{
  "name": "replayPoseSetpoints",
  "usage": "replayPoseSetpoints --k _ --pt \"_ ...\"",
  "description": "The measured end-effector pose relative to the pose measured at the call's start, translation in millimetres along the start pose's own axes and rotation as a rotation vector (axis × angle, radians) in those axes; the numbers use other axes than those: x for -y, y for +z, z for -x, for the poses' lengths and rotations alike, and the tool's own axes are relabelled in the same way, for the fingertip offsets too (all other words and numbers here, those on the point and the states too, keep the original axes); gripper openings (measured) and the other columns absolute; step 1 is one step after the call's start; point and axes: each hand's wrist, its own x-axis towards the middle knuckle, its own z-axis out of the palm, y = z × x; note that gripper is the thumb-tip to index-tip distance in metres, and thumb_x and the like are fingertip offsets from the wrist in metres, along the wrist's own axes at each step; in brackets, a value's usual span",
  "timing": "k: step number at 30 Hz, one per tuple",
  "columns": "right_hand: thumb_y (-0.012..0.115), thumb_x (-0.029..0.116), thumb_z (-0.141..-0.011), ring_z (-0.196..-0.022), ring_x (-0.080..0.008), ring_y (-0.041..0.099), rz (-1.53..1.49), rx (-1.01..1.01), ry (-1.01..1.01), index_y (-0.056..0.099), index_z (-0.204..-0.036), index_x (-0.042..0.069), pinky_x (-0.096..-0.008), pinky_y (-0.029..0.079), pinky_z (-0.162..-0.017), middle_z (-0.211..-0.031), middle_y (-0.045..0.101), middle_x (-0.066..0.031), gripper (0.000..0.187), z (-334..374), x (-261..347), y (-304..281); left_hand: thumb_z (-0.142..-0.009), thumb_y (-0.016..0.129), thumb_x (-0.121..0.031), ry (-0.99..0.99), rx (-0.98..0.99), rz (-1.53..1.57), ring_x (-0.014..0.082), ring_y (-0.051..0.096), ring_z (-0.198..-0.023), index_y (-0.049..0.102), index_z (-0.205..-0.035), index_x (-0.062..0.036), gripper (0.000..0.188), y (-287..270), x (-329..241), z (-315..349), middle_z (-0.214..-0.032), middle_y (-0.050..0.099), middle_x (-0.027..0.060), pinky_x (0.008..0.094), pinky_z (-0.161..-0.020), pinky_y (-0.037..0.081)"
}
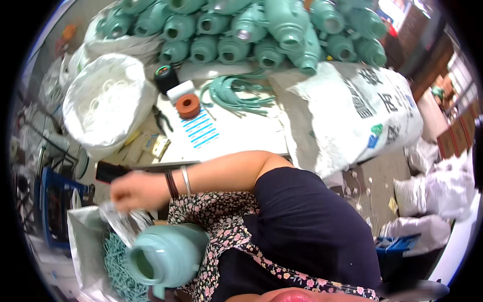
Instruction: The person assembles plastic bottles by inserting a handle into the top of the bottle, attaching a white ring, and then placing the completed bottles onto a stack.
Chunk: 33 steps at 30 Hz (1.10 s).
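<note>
One pale-green jug [168, 254] lies tilted at seven o'clock against the floral apron [226, 236]; its support is hidden, so a bump from the forearm could roll it onto the small green pieces [118, 261]. The right hand [138, 191] stretches across to eight o'clock, fingers seemingly curled; blur hides how tightly, or around what. The left hand is out of view.
</note>
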Motion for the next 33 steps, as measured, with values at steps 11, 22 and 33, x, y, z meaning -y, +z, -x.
replayPoseSetpoints --k 11,22,33 --pt "0.051 0.006 -0.094 -0.061 -0.0198 0.067 -0.847 0.154 0.39 0.036 -0.125 0.004 -0.0303 0.057 -0.054 -0.074 0.062 -0.0102 0.034 74.2 83.1 -10.6 -0.052 0.081 -0.019 0.48 0.327 0.036 0.0238 0.048 -0.119 0.034 -0.139 -0.0028 0.099 52.3 -122.9 -15.8 -0.126 0.049 0.0108 0.0377 -0.102 0.038" --pt "0.046 0.004 -0.093 -0.059 -0.0171 0.066 -0.447 0.251 0.5 0.039 -0.135 0.006 -0.0292 0.057 -0.053 -0.072 0.059 -0.0089 0.042 97.7 110.4 -38.1 -0.05 0.08 -0.012 0.633 0.194 -0.286 0.03 0.049 -0.119 0.042 -0.134 -0.0039 0.092 62.5 -142.2 -9.1 -0.131 0.047 0.0147 0.0396 -0.101 0.038" --pt "0.066 0.03 -0.075 -0.079 -0.0281 0.058 0.836 0.329 -0.525 0.069 -0.072 0.012 -0.0384 0.05 -0.068 -0.08 0.062 -0.0084 0.019 93.3 107.8 -34.9 -0.058 0.078 -0.021 0.928 0.438 -0.754 0.0407 0.052 -0.107 0.061 -0.106 -0.0067 0.052 49.4 -185.0 -21.1 -0.119 0.054 0.0203 0.0489 -0.088 0.043"
